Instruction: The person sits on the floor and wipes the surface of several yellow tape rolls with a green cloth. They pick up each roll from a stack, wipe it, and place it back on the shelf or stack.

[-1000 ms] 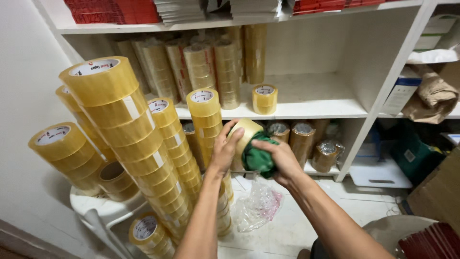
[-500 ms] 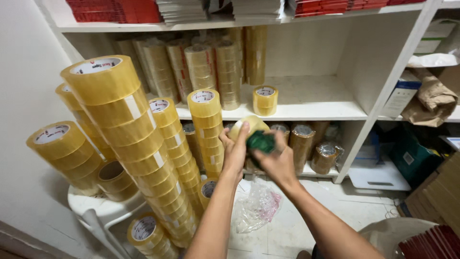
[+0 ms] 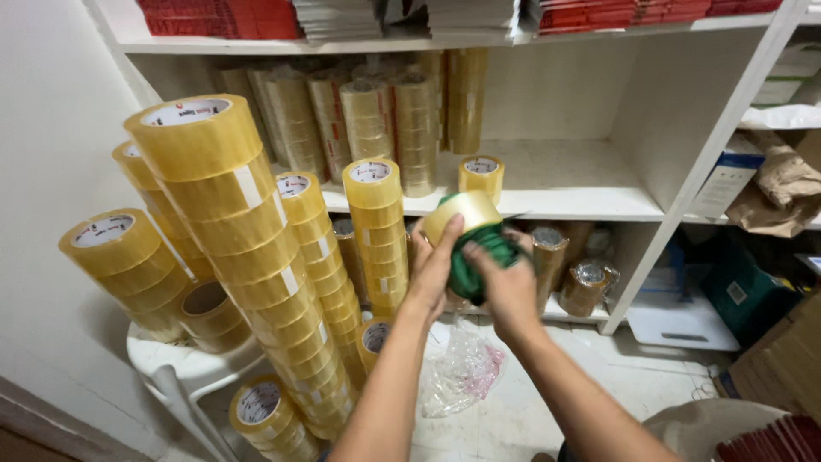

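My left hand (image 3: 434,265) grips a roll of clear yellowish packing tape (image 3: 459,212) in front of the shelf. My right hand (image 3: 505,287) presses a green cloth (image 3: 479,257) against the roll's side. Both hands are held up at mid-height, just right of several tall leaning stacks of tape rolls (image 3: 248,248). A single short stack of tape (image 3: 481,175) stands on the middle shelf behind the held roll.
White shelving (image 3: 556,192) holds wrapped tape rolls on the middle and lower levels, red and white boxes on top. A white plastic chair (image 3: 184,368) carries rolls at the left. Crumpled clear plastic (image 3: 462,368) lies on the floor. Cardboard boxes and a brown bag sit at right.
My hands have lifted the roll slightly higher and the green cloth has shifted around its side; the view has moved a little.
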